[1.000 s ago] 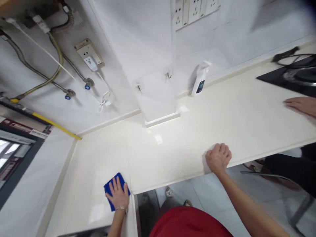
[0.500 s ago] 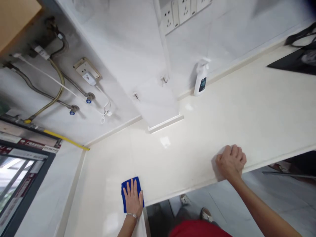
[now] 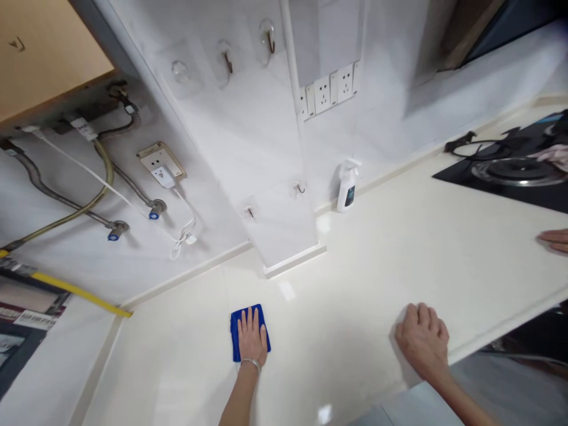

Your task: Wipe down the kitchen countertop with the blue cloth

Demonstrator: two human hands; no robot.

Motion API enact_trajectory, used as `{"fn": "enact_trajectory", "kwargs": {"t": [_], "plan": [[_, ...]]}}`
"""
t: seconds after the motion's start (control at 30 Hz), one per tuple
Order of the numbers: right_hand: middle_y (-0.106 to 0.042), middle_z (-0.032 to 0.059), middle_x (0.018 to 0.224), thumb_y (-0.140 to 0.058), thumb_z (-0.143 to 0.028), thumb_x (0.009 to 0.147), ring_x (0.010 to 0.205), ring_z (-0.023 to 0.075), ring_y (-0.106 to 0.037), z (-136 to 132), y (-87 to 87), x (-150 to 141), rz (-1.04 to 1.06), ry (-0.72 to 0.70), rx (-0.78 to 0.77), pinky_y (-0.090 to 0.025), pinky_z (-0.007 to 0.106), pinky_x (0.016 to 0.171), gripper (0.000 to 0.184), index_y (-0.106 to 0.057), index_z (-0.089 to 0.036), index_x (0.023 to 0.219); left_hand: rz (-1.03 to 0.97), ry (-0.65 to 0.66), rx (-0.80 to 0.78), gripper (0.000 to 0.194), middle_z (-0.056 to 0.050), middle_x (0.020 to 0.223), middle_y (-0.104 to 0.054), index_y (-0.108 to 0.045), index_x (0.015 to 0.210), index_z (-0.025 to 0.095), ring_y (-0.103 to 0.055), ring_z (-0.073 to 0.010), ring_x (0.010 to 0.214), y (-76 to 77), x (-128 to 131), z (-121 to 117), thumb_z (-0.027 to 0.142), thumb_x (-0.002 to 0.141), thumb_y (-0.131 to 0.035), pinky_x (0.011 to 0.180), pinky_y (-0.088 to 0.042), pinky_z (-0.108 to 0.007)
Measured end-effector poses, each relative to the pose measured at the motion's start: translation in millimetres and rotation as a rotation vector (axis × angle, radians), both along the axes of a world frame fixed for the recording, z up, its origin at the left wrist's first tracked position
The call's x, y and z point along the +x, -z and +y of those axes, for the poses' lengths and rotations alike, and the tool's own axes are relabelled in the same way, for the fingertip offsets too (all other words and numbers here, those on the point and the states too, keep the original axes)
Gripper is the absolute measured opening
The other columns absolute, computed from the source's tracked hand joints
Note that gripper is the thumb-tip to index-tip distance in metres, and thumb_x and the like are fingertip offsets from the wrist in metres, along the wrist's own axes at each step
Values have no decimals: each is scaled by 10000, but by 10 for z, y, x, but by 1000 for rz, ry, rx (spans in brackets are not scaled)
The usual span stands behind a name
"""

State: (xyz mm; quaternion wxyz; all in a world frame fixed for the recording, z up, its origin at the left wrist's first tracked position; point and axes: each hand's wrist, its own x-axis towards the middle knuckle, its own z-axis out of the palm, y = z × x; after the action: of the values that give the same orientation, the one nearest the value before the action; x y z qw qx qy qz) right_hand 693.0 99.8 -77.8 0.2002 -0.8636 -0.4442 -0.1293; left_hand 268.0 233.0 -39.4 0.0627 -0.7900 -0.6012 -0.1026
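My left hand [image 3: 252, 342] lies flat with fingers spread on a folded blue cloth [image 3: 237, 349], pressing it against the pale countertop [image 3: 337, 331]. A bracelet circles that wrist. Near the counter's front edge, my right hand [image 3: 423, 340] rests on the surface, its fingers curled into a loose fist; nothing shows in it. A white spray bottle [image 3: 347, 188] with a dark label stands upright at the back, against the wall, apart from both hands.
A wall pillar [image 3: 284, 236] with hooks juts onto the counter. On the right is a black cooktop [image 3: 501, 177]; another person's hand [image 3: 554, 239] lies at the right edge. Hoses, valves and a plugged socket [image 3: 162, 165] line the left wall, near a yellow pipe [image 3: 80, 290].
My left hand has slid the blue cloth away from the front edge, closer to the pillar. My right hand stays about where it was. The view has tilted up, and another person's hand now shows.
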Motion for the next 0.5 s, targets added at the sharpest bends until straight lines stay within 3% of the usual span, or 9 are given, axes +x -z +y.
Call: {"fn": "enact_trajectory", "kwargs": {"t": [0.23,0.5], "plan": [[-445,282,1405,-304,-310,852,1390,400,-319,30,189,78,-35,-13,-55,-276,544,1127,574,-517,14,1276,-7,-90,68,535,-41,1581,-372,-281,1504,251,-276,-265,1484,90,127,873,275,969,-277,1226,-270,-513],[-463,245,1422,-341,-375,802,1356,399,-395,-2,369,194,-75,-9,-80,-338,543,1112,670,-481,-18,1351,-49,-118,34,532,-49,1586,-355,-333,1489,222,-256,-285,1490,50,322,1755,275,963,-280,1230,-246,-518]]}}
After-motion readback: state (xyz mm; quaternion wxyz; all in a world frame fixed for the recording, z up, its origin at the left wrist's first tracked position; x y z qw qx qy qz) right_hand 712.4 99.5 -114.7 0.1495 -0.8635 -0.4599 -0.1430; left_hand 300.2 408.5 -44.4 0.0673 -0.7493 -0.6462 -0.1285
